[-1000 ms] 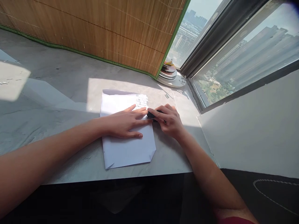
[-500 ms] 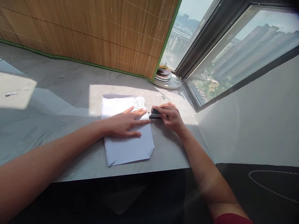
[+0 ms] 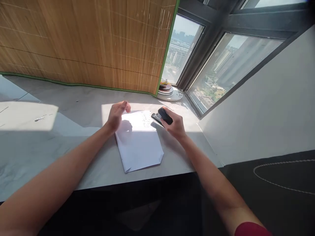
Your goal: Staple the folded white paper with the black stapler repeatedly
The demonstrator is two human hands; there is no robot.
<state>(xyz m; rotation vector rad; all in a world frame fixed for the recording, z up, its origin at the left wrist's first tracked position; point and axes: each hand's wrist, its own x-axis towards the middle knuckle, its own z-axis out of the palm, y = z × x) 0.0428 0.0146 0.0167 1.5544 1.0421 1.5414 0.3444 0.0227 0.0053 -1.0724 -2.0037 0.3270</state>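
Observation:
A folded white paper packet [image 3: 141, 147] lies flat on the grey marbled surface, with small dark marks near its upper right edge and folded lower corners. My right hand [image 3: 175, 124] grips a black stapler [image 3: 165, 116], raised and tilted just right of the packet's marked edge. The stapler's jaws are apart, with no paper between them. My left hand [image 3: 118, 114] hovers over the packet's upper left corner, fingers curled and casting a shadow on the paper. Whether those fingers pinch anything cannot be made out.
A bamboo blind [image 3: 86, 46] with green edging hangs along the back. Stacked plates [image 3: 167, 91] stand in the corner by the window. Small metallic bits [image 3: 39, 119] lie on the grey surface [image 3: 81, 154] at the left. A white wall [image 3: 258, 105] rises at the right.
My left hand has lifted off the paper, moved to its upper left and curled. The stapler has come up off the packet's right edge in my right hand. The camera view has shifted.

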